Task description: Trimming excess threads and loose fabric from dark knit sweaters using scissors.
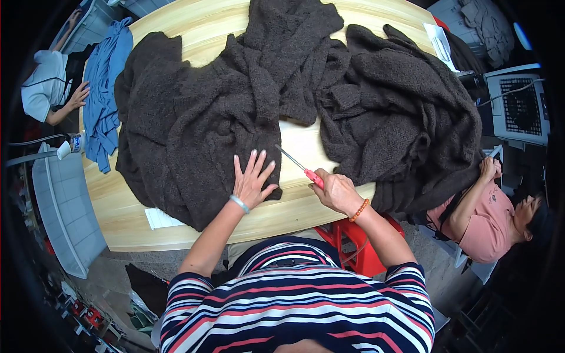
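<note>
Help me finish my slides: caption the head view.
Left hand spread on dark brown textured fabric, right hand gripping a red-handled, thin-shafted tool.

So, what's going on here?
One person's left hand lies spread on dark brown fabric on a wooden table, while the right hand holds a red-handled tool, its thin metal shaft pointing toward the fabric's edge. More dark fabric lies to the right. At far left, a co-worker's hand is by blue cloth.

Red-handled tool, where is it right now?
In the head view, just right of centre, the red-handled tool is in the right hand, its metal shaft pointing toward the edge of the dark fabric under the left hand.
</note>
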A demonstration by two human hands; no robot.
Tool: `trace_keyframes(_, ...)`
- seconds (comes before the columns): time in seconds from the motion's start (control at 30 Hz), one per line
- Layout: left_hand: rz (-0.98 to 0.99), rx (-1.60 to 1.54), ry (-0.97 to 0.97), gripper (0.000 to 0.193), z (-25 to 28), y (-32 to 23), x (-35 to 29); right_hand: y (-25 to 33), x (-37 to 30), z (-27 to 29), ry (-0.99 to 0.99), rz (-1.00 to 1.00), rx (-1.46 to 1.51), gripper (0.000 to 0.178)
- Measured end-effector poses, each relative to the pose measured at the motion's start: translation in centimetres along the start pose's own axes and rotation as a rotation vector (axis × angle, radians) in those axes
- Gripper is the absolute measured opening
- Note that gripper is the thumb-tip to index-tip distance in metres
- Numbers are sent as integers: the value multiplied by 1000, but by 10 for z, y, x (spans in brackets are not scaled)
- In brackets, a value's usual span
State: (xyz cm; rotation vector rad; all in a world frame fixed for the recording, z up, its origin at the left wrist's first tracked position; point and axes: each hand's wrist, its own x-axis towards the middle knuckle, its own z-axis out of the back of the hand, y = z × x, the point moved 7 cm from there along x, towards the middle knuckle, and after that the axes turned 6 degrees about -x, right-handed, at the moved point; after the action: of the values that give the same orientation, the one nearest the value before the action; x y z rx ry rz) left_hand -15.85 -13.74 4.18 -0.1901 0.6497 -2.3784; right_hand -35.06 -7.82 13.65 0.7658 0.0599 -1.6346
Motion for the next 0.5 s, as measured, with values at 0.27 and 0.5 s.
trace_keyframes(0.27,53,32,35,54,-20,8,-7,8,-33,-38,238,170,-217,29)
trace_keyframes(0.5,72,-10,75,53,-16,5,-6,12,-19,-3,89,58,-148,29)
